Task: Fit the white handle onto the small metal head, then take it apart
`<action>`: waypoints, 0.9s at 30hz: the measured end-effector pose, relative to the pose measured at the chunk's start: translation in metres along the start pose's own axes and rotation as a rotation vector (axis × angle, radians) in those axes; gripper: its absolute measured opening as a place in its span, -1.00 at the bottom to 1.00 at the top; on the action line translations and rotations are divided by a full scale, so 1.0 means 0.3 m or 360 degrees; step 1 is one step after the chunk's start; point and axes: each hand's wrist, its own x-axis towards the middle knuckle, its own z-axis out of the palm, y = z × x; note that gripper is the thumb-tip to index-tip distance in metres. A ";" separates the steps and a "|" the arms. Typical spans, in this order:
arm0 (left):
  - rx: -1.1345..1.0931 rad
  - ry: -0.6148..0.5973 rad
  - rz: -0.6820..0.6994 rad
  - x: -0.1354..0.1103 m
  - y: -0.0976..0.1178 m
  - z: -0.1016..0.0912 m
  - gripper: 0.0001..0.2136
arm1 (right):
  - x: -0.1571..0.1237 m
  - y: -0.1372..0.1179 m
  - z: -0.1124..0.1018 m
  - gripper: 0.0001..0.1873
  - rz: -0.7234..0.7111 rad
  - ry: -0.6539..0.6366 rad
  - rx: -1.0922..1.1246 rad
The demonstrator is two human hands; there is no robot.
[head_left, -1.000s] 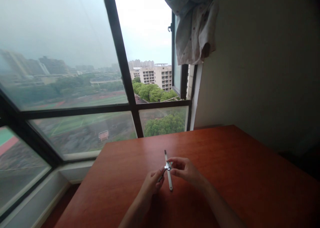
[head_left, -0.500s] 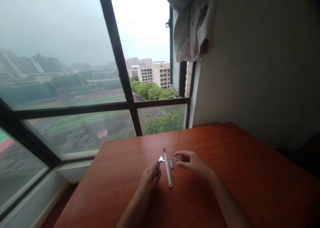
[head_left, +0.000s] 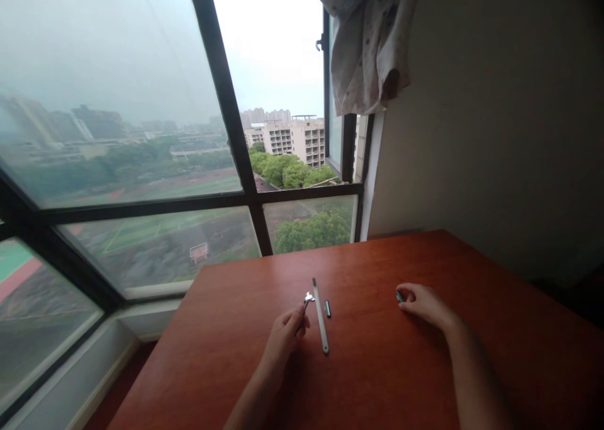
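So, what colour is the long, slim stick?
The stick is pale grey, dark at its tip; head view.

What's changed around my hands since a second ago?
Your right hand has moved away to the right from the silver-headed tool, pinching a small teal piece. A dark bar now shows right of the white stick. Your left hand still holds the tool; the stick still lies on the table.

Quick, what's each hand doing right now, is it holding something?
Left hand: closed, holding a dark handle with a shiny end.
Right hand: closed, pinching a small greenish piece.
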 end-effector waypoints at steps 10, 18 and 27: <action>0.0063 -0.0032 0.0056 -0.006 0.001 0.007 -0.45 | 0.014 0.032 0.016 -0.52 0.0016 -0.0004 0.0145; 0.0053 0.0006 0.0004 -0.010 0.009 0.012 -0.45 | 0.013 -0.009 -0.001 -0.57 -0.0019 0.0116 0.0013; -0.0021 0.0040 0.0073 -0.009 0.002 0.005 -0.48 | -0.064 -0.431 0.215 -0.77 -0.0625 0.0133 -0.0008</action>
